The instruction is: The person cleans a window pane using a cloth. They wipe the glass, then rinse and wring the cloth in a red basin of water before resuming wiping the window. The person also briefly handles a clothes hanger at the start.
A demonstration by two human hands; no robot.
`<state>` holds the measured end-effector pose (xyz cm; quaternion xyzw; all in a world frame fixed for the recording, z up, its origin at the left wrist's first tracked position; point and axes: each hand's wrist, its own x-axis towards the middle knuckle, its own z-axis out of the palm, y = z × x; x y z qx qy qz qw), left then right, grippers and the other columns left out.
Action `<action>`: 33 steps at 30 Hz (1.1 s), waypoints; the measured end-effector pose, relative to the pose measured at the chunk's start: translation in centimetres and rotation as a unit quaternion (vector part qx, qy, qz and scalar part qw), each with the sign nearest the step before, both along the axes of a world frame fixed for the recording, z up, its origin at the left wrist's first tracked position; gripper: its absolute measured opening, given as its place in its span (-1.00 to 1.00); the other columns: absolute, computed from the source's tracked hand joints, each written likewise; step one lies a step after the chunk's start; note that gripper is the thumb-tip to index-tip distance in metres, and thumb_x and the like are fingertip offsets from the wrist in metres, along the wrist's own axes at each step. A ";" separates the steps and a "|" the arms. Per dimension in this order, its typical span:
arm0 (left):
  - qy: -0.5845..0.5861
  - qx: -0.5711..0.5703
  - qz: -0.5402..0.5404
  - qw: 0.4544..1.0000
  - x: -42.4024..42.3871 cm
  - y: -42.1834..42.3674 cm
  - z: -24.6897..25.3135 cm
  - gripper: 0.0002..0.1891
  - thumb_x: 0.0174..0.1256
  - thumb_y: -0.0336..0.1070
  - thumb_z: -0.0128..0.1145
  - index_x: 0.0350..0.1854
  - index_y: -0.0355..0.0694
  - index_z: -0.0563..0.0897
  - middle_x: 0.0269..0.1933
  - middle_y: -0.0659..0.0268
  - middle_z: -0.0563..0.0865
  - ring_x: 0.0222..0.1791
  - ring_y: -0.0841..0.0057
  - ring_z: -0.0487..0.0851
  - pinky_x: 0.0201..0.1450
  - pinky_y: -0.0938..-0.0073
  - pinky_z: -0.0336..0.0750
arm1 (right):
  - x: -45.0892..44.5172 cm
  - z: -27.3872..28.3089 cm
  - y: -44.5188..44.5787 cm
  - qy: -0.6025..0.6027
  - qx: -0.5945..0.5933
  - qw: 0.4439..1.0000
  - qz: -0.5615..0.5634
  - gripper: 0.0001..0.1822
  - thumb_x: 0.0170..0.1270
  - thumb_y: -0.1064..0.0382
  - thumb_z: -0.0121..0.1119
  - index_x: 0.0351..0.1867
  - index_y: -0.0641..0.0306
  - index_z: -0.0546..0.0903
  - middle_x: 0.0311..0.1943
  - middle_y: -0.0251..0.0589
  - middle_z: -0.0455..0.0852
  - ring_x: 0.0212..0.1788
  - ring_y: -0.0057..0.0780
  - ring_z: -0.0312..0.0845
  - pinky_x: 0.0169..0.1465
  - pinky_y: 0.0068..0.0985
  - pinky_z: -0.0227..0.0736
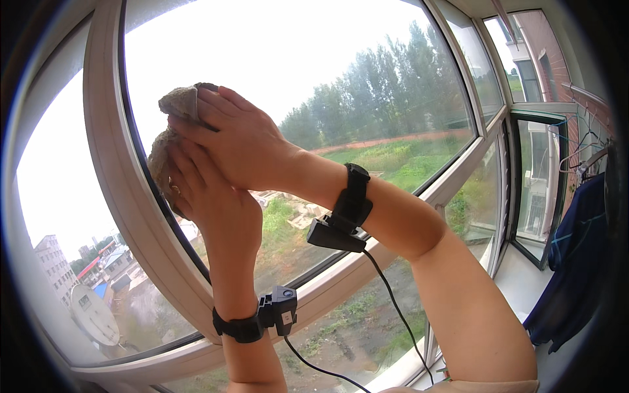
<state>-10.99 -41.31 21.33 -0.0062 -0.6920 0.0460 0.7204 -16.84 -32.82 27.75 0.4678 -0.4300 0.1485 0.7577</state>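
Both my hands are raised to the large window pane, close to its left frame post. A grey-brown cloth lies bunched under them against the glass. My right hand is uppermost, its fingers pressing the cloth's upper part. Just below and to the left, my left hand has its fingers on the lower part of the cloth, beside the dark window seal. The hands overlap, and the palms and the cloth underneath are hidden.
Black wrist straps carry small devices with trailing cables. A frame rail crosses below the pane. At right, a small window sash stands ajar near hangers and dark blue clothing. Outside is a satellite dish.
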 end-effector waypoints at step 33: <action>-0.221 -0.234 -0.072 0.944 -22.6 37.2 11.2 0.03 0.04 -0.12 0.20 0.46 -0.45 -0.14 0.45 -0.14 0.03 0.49 0.00 -0.05 0.51 0.06 -0.21 | -27.4 4.3 40.5 -0.160 -0.145 0.971 -0.106 -0.31 0.25 0.10 0.07 0.42 0.07 0.20 0.36 0.03 0.25 0.35 0.04 0.21 0.27 -0.21 0.34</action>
